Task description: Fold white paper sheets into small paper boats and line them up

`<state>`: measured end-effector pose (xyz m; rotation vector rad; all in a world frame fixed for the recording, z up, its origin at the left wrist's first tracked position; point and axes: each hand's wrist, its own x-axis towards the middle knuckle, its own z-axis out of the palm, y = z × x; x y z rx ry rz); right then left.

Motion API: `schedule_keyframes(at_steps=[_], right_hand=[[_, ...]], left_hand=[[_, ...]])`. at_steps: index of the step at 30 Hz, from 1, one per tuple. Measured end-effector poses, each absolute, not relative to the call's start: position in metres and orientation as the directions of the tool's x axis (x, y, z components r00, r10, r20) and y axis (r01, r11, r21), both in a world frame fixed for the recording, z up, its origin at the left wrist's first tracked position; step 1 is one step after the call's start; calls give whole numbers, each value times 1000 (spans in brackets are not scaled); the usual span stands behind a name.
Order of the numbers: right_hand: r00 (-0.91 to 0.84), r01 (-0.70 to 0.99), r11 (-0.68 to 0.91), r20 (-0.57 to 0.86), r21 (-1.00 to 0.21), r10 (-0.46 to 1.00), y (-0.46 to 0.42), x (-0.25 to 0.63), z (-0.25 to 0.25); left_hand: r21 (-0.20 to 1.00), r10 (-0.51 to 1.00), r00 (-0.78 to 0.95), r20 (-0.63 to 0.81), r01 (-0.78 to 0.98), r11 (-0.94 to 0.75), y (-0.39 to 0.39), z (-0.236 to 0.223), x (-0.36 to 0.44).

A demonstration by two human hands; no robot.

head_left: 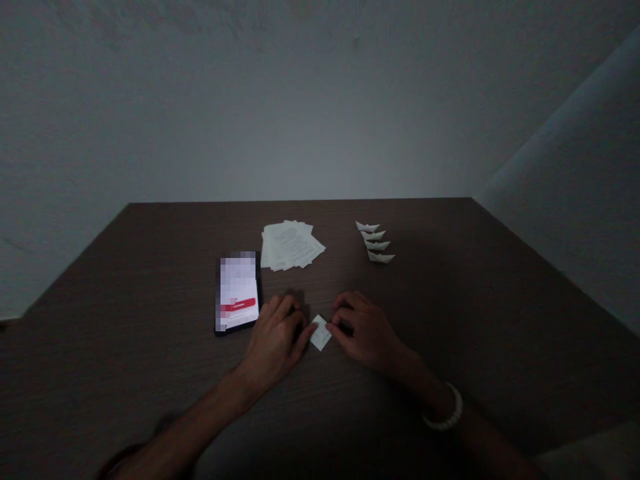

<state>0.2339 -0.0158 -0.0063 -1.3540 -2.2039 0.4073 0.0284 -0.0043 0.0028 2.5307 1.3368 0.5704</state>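
A small white folded paper (321,333), diamond-shaped with faint print, lies on the table between my two hands. My left hand (281,328) is closed with its thumb at the paper's left corner. From the other side, my right hand (364,328) pinches the right corner between thumb and curled fingers. Both wrists rest low over the tabletop. Part of each corner is hidden under the fingertips.
Several folded paper boats (381,257) stand in a row at the back right. Behind my left hand lies a loose stack of printed sheets (290,245). A lit tablet (238,283) sits left on the brown table (125,300); walls border the back and right.
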Motion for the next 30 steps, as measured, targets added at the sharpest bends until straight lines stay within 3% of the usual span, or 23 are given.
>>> schedule_keyframes(at_steps=[10, 30], right_hand=[[-377, 744, 453, 252, -491, 891, -18, 233, -2], [-364, 758, 459, 282, -464, 887, -19, 231, -5]], left_hand=[[290, 828, 509, 235, 776, -559, -2, 3, 32], [401, 832, 505, 232, 729, -554, 0, 2, 24]])
